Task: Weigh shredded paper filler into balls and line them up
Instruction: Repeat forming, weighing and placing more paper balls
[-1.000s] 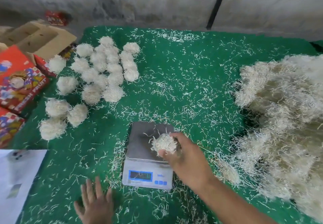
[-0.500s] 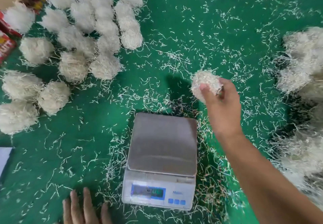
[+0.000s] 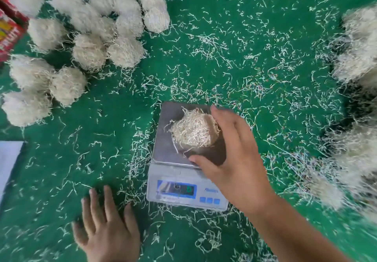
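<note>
We are resting a ball of shredded paper [image 3: 193,130] on the steel pan of the scale [image 3: 184,159], which sits near the middle of the desk [image 3: 255,37]. Our right hand [image 3: 234,155] is cupping it from three o'clock, the grip loose: fingers arching past the far side, thumb lying on the pan's near edge, not squeezing. Our left hand [image 3: 106,227] is lying flat and spread on the desk at seven o'clock of the scale, holding nothing.

We are judging the ball as very light, springy and loosely tangled, shedding strands easily, so we are favouring a wide, soft hold around its sides.

Half a second ago we were holding this ball in the air beyond the scale, with the pan bare; now it is sitting on the pan. The finished balls [image 3: 89,33] are clustering at ten o'clock, the loose pile [image 3: 359,61] at three.
</note>
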`<state>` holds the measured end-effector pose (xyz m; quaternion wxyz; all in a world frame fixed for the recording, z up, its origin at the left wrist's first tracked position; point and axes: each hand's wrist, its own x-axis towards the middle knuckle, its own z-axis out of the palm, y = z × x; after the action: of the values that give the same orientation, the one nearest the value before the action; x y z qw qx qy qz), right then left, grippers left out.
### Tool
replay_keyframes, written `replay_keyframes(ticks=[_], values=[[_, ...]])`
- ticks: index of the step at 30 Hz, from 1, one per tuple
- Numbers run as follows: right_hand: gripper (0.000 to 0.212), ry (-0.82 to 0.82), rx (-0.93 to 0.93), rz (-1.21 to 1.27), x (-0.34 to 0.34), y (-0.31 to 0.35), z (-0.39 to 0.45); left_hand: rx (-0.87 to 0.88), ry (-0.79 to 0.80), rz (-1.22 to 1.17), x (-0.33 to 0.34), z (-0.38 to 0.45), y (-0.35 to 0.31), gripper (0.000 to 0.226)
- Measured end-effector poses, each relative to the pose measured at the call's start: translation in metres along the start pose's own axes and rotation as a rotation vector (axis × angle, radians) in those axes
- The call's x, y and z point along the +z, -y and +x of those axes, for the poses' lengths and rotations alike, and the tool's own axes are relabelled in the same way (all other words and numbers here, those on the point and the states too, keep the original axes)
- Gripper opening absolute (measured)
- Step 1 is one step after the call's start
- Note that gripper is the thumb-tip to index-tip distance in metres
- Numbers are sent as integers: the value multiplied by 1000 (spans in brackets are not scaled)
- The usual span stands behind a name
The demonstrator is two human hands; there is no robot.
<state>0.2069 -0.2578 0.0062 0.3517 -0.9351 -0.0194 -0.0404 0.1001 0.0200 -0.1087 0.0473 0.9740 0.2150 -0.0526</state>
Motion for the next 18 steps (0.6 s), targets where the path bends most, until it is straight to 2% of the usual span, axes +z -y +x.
replay_keyframes(ticks=[6,10,18], values=[[83,-123,118,90,-1,-1,-90,35,18,-33,3,-4,7,74],[69,-201,103,69,18,-9,-143,49,-20,-40,3,-1,10,74],[60,-253,83,105,59,-34,-176,78,-32,-77,0,-9,11,75]])
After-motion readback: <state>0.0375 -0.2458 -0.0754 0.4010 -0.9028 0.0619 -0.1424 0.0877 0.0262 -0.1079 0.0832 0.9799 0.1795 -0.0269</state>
